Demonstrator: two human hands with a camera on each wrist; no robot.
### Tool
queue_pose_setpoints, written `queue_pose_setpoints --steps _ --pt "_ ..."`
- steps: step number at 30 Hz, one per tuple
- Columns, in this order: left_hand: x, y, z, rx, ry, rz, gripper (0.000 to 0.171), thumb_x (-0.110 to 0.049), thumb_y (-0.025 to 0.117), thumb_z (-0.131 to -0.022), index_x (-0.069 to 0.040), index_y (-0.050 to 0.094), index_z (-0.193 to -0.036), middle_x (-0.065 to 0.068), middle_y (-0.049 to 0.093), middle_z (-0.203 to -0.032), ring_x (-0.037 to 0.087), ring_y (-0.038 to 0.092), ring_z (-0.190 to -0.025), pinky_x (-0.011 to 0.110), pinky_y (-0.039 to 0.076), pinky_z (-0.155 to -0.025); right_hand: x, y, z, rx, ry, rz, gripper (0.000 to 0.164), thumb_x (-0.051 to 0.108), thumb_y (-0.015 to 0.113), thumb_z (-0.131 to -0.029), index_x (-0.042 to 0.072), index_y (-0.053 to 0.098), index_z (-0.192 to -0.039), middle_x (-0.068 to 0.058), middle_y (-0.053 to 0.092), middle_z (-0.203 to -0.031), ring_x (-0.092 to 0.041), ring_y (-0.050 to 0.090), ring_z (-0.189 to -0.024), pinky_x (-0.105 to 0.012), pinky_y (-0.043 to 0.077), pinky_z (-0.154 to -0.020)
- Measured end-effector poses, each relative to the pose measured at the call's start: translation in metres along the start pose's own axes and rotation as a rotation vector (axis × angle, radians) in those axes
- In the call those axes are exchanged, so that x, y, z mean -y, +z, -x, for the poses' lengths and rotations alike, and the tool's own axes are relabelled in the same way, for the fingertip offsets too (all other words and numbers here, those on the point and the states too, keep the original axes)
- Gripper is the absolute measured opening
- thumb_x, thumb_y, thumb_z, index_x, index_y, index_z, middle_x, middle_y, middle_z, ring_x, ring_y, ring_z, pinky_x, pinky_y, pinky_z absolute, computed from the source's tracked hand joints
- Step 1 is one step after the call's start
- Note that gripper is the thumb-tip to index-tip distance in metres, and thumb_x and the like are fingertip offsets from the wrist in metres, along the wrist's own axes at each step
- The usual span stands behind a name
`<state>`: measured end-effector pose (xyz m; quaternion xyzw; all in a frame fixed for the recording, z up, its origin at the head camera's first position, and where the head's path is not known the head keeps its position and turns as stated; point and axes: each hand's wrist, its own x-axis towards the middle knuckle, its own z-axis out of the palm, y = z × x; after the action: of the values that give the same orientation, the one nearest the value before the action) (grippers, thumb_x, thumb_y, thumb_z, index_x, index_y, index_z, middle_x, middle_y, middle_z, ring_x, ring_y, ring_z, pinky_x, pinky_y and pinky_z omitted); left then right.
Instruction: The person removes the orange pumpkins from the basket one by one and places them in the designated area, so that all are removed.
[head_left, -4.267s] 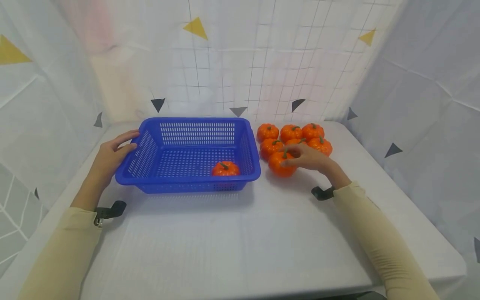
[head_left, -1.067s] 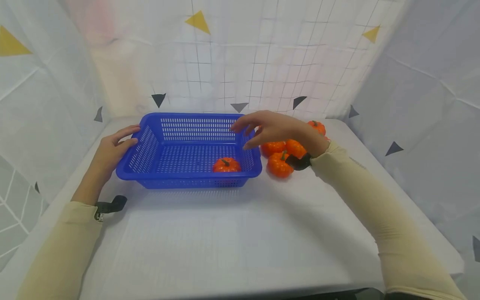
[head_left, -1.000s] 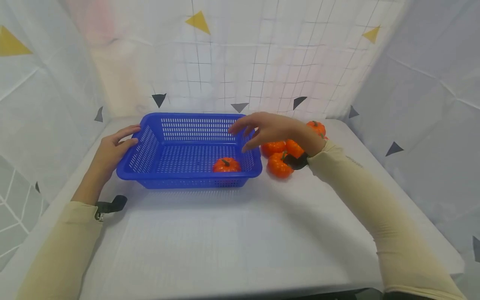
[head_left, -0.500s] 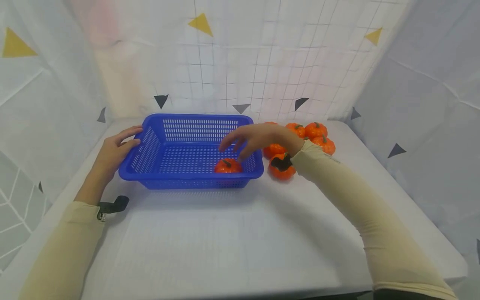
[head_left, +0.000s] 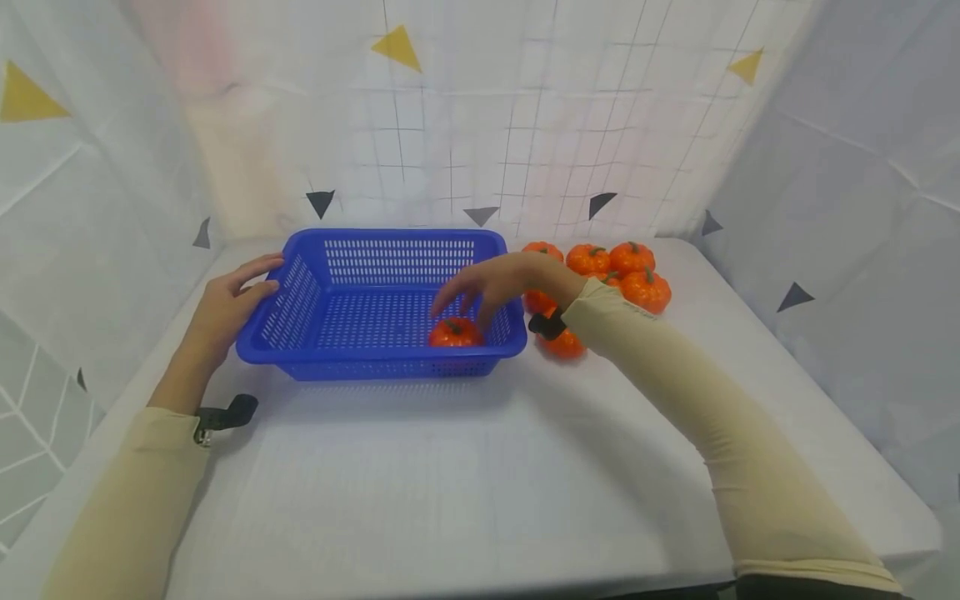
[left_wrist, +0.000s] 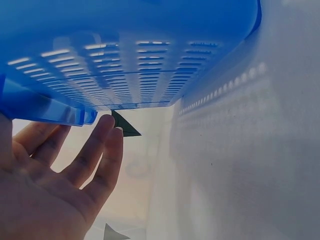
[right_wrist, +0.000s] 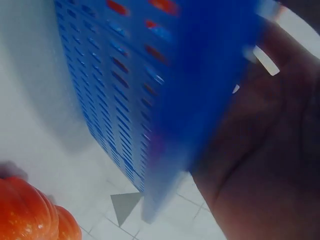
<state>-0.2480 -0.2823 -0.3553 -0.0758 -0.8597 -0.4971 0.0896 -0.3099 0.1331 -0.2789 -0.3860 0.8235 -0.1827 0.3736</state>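
Observation:
A blue perforated plastic basket stands on the table, with one small orange pumpkin in its front right corner. My left hand rests its thumb and fingertips on the basket's left rim; its fingers look fairly straight in the left wrist view. My right hand reaches over the right rim, fingers spread and bent down around the pumpkin in the basket. Whether they touch it cannot be told. The basket's wall hides those fingertips in the right wrist view, where bits of orange show through the holes.
Several orange pumpkins are grouped on the table right of the basket, partly behind my right hand and forearm. White sheets with triangles hang behind and at both sides. The white tabletop stretches in front of the basket.
My right hand left the pumpkin at the front of the group, rose over the basket's right rim, then lowered leftward to the pumpkin inside. My left hand stayed at the left rim.

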Motion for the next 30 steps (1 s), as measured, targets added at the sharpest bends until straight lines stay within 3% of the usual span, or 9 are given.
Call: queue_pose_setpoints --steps 5,10,14,21,30 --pt "0.000 -0.001 -0.001 0.001 -0.001 -0.002 0.053 -0.036 0.054 -0.109 -0.011 0.049 -0.157 0.008 0.039 -0.164 0.038 0.032 -0.151 0.062 0.030 -0.116 0.003 0.004 -0.004 0.015 0.054 0.015 0.071 0.003 0.081 -0.088 0.038 0.061 -0.146 0.006 0.053 -0.146 -0.020 0.052 -0.130 -0.044 0.053 -0.101" --pt "0.001 0.000 0.000 0.012 -0.007 0.009 0.054 -0.035 0.054 -0.109 -0.011 0.048 -0.157 0.009 0.037 -0.165 0.037 0.032 -0.151 0.062 0.030 -0.116 0.005 0.009 -0.008 0.035 0.070 0.059 0.074 -0.001 0.078 -0.088 0.039 0.059 -0.148 0.005 0.054 -0.142 -0.020 0.052 -0.128 -0.042 0.052 -0.101" --pt "0.000 0.000 0.000 0.008 -0.003 0.004 0.053 -0.035 0.055 -0.109 -0.011 0.049 -0.156 0.009 0.038 -0.164 0.037 0.033 -0.150 0.062 0.032 -0.116 0.006 0.013 -0.011 0.037 0.073 0.117 0.078 -0.003 0.075 -0.088 0.039 0.056 -0.151 0.004 0.054 -0.142 -0.021 0.051 -0.127 -0.041 0.052 -0.101" --pt "0.002 0.000 -0.001 0.005 -0.008 0.003 0.053 -0.036 0.055 -0.109 -0.012 0.049 -0.156 0.008 0.038 -0.165 0.037 0.033 -0.150 0.062 0.031 -0.116 0.005 0.018 -0.017 0.036 0.108 0.123 0.083 -0.007 0.073 -0.087 0.047 0.057 -0.147 0.007 0.049 -0.148 -0.022 0.047 -0.129 -0.043 0.048 -0.105" --pt "0.003 -0.001 -0.002 0.008 -0.004 0.001 0.053 -0.035 0.054 -0.109 -0.012 0.049 -0.157 0.008 0.038 -0.165 0.038 0.034 -0.149 0.063 0.033 -0.115 0.003 0.022 -0.023 0.050 0.032 0.160 0.079 -0.008 0.072 -0.089 0.041 0.057 -0.149 0.006 0.046 -0.152 -0.021 0.043 -0.131 -0.039 0.048 -0.105"
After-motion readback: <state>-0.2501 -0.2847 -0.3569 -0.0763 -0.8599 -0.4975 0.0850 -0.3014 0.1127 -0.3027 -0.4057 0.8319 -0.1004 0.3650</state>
